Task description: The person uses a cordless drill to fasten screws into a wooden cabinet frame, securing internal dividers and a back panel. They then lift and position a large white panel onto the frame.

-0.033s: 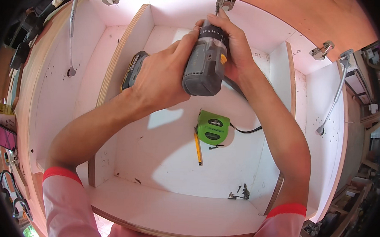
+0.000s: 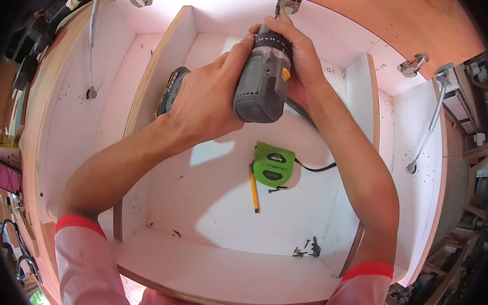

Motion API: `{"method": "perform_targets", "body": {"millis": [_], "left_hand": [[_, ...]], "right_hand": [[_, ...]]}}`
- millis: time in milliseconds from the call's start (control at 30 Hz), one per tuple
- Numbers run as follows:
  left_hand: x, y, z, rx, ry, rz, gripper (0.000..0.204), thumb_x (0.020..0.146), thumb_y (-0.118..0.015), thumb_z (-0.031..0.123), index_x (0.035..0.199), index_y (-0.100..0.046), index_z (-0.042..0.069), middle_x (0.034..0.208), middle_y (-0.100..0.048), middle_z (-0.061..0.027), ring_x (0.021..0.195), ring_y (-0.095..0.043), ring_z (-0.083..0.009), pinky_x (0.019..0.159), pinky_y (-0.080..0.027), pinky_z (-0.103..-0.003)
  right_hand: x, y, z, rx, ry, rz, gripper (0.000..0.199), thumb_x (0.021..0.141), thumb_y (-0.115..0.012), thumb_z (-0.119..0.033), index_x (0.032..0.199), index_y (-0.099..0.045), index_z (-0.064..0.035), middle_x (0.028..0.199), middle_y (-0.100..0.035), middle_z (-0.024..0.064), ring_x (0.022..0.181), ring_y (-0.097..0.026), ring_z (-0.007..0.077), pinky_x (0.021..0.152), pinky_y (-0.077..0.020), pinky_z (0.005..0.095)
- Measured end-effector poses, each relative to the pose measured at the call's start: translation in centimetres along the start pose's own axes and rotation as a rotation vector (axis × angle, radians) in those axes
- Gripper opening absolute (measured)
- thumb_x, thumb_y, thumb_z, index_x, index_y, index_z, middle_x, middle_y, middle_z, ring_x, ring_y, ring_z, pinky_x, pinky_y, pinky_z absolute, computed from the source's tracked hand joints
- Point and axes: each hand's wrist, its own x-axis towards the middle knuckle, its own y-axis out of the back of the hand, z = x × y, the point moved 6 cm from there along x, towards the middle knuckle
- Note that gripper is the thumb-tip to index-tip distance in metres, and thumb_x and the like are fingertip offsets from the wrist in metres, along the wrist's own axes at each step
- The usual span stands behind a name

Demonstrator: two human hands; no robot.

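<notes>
- I see the drill (image 2: pixel 259 98) at the upper centre of the frame, its long axis running nearly straight up, leaning slightly right; its nose points at the middle hinge (image 2: pixel 290 1) on the top edge, its rounded back toward me.
- My left hand (image 2: pixel 208 101) is wrapped around the grip, which it hides; the battery (image 2: pixel 172 92) juts out to the left.
- My right hand (image 2: pixel 304 59) is bent in around the drill's nose; I can't tell exactly what its fingers close on.
- Those fingertips cover part of the bit, so its contact with the hinge is hard to make out.
- Below, mid-frame, lies a green tape measure (image 2: pixel 273 165); screws (image 2: pixel 312 248), too small to separate, cluster lower right.
</notes>
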Motion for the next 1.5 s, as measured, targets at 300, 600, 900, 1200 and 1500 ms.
{"method": "perform_targets", "body": {"millis": [300,600,900,1200,1500], "left_hand": [[1.0,0.5,-0.2,-0.029,-0.019,0.02,0.101,0.068,-0.08,0.005,0.156,-0.03,0.006,0.12,-0.067,-0.0231,0.1,-0.068,-0.0458,0.08,-0.057,-0.051],[0.9,0.4,-0.5,-0.017,0.019,-0.016,0.097,0.069,-0.081,0.007,0.153,-0.033,0.006,0.118,-0.068,-0.021,0.097,-0.068,-0.0444,0.077,-0.056,-0.052],[1.0,0.6,-0.5,-0.009,0.019,-0.016,0.075,0.07,-0.082,0.01,0.133,-0.041,0.003,0.108,-0.069,-0.0192,0.093,-0.068,-0.0438,0.074,-0.056,-0.052],[1.1,0.4,-0.4,0.003,0.035,-0.026,0.075,0.071,-0.081,0.011,0.134,-0.041,0.003,0.105,-0.07,-0.0207,0.091,-0.069,-0.0442,0.073,-0.056,-0.052],[1.6,0.4,-0.7,-0.015,0.01,-0.007,0.074,0.072,-0.08,0.012,0.134,-0.041,0.004,0.105,-0.07,-0.0218,0.09,-0.069,-0.0451,0.073,-0.056,-0.053]], "right_hand": [[0.6,-0.2,-0.3,0.014,0.022,-0.039,0.039,0.096,-0.067,-0.032,0.127,-0.046,-0.0214,0.102,-0.064,0.0021,0.093,-0.066,0.0153,0.082,-0.0577,0.0374],[0.1,-1.1,-0.8,-0.007,-0.021,0.017,0.042,0.094,-0.069,-0.028,0.127,-0.046,-0.0161,0.101,-0.061,0.0039,0.093,-0.065,0.0162,0.085,-0.0576,0.0371],[-2.0,-2.7,-0.9,-0.198,-0.085,0.173,0.033,0.091,-0.074,-0.027,0.109,-0.055,-0.0083,0.097,-0.061,0.0033,0.08,-0.065,0.0119,0.07,-0.059,0.0299],[-1.9,-2.5,-1.0,-0.177,-0.034,0.196,0.027,0.088,-0.072,-0.018,0.103,-0.055,-0.004,0.095,-0.059,0.0084,0.08,-0.065,0.0177,0.067,-0.06,0.036],[-0.8,-1.7,-0.8,-0.15,-0.024,0.164,0.032,0.087,-0.073,-0.019,0.107,-0.056,-0.0013,0.096,-0.06,0.0091,0.08,-0.065,0.0186,0.07,-0.0597,0.0356]]}}
